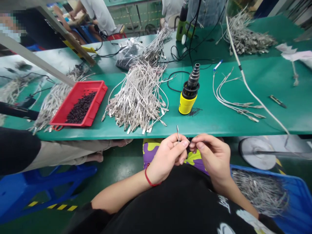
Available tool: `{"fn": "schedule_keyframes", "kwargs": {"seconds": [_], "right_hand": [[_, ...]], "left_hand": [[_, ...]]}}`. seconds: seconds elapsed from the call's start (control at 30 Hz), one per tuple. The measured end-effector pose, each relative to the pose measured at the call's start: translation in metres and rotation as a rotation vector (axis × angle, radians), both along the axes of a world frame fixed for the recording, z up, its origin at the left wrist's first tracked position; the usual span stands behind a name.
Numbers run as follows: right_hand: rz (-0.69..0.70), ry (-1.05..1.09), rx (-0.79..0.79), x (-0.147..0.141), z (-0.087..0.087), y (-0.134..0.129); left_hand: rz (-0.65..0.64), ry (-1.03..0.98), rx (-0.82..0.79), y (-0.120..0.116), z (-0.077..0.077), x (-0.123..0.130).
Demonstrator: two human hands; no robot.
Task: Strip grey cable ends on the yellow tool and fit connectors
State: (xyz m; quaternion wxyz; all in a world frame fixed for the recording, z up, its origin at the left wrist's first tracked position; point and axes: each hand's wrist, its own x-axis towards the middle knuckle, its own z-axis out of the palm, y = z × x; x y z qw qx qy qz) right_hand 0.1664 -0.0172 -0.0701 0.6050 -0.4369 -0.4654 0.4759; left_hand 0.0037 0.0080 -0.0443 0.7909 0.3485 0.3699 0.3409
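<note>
My left hand (168, 152), with a red cord on its wrist, is closed in a pinch in front of the table edge. A thin silvery metal piece (177, 130) sticks up from its fingers; its exact kind is unclear. Close against it, my right hand (212, 152) is closed too, thumb and forefinger pinched. Something small and dark shows between the two hands, too small to name. Beyond them on the green table stands a yellow and black heat gun (187, 100), nozzle up. At its base lie thin dark tubes (195, 111).
A heap of white USB cables (138, 94) lies left of the heat gun, beside a red tray (103, 89) of small dark pieces. Several loose cables (226, 97) and a pen (217, 65) lie to the right. A blue bin (298, 191) of cables stands low right. Co-workers sit nearby.
</note>
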Motion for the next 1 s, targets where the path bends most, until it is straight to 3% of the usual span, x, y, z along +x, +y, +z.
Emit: {"fn": "schedule_keyframes", "kwargs": {"seconds": [0.67, 1.0], "right_hand": [[-0.082, 0.019, -0.078, -0.001, -0.012, 0.002], [-0.080, 0.016, -0.105, -0.001, -0.018, 0.002]], "left_hand": [[0.051, 0.035, -0.040, 0.001, -0.003, -0.002], [0.128, 0.177, 0.144, -0.001, -0.007, -0.002]]}}
